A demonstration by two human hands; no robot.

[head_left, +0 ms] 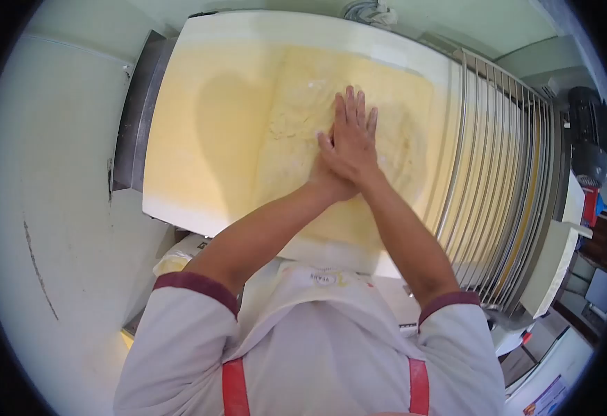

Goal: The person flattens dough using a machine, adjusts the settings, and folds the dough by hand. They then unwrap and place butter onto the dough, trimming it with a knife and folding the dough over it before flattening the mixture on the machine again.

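Observation:
A pale yellow slab of dough [296,163] lies flat on the yellow-dusted work surface [192,132], its top rough and cracked in places. My right hand [355,142] is on top of my left hand, palm down, with its fingers stretched out and pointing away from me. Underneath it, my left hand [331,182] shows only near the wrist; its fingers are mostly hidden. The stacked hands press on the dough near its middle. Nothing is gripped in my right hand.
A guard of metal bars [498,173] rises along the right side of the surface. A dark metal tray-like end piece [140,114] sits at the left edge. Below the left front edge is a plastic bag [182,251]. A wall [47,187] stands at the left.

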